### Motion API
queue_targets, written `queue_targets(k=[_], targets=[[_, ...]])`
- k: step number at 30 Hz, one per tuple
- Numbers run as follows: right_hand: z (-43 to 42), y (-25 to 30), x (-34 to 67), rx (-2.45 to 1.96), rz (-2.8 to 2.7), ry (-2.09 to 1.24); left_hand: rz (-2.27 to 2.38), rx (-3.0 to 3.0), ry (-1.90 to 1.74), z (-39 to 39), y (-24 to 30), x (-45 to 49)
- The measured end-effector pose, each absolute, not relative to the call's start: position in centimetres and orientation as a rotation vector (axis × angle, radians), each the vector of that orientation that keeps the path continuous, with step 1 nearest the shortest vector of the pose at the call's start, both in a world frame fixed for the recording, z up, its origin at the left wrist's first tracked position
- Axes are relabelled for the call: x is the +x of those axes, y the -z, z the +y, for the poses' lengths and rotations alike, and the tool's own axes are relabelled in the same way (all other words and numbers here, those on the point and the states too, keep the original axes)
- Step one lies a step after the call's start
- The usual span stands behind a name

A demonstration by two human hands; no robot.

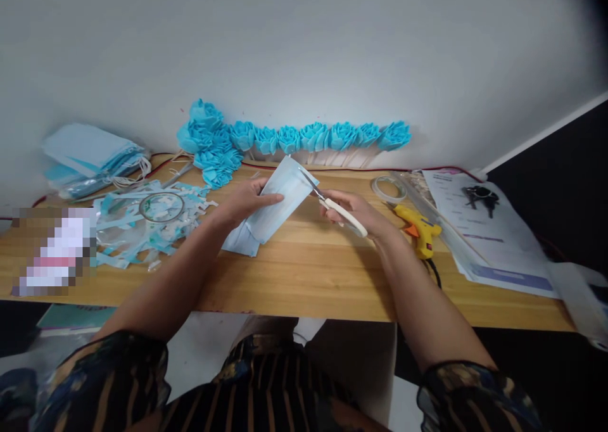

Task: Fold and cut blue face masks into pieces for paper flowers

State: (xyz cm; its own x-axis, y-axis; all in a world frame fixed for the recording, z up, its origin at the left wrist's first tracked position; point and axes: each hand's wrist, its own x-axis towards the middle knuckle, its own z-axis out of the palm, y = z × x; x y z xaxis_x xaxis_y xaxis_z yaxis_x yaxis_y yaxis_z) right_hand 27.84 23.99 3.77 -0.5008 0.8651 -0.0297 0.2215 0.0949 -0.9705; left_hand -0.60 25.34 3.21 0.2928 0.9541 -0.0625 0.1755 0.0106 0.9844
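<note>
The pale blue sheet [293, 191] lies between my two hands, just to the left of my right hand [349, 210] and a little farther from me, and what matters most is how it meets the scissors [349, 220]. The sheet's long axis slants from near left to far right, while the scissors point away from me and leftward, roughly crosswise to it, with the blades at the sheet's far right end. My left hand [249, 201] is the nearer one: it is closed on the sheet's left edge, thumb flat on top, fingers tucked mostly out of sight behind, holding it tilted above the surface [304, 280]. My right hand is curled round the white handles; I cannot tell how far the blades are parted. Another blue piece [241, 241] shows below the sheet's lower end, though whether the two are joined I can't make out. Both my forearms reach in from the near edge and angle inward, the left one passing beside the heap of trimmings [116, 239], the right one beside the yellow glue gun [418, 229].
</note>
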Motion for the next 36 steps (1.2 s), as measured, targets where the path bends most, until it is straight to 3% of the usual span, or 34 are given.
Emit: queue_targets(k=[36], targets=[[23.7, -3.9, 27.9, -1.098, -1.685, -1.501, 1.209, 1.168, -0.888, 24.7, -4.5, -0.6]])
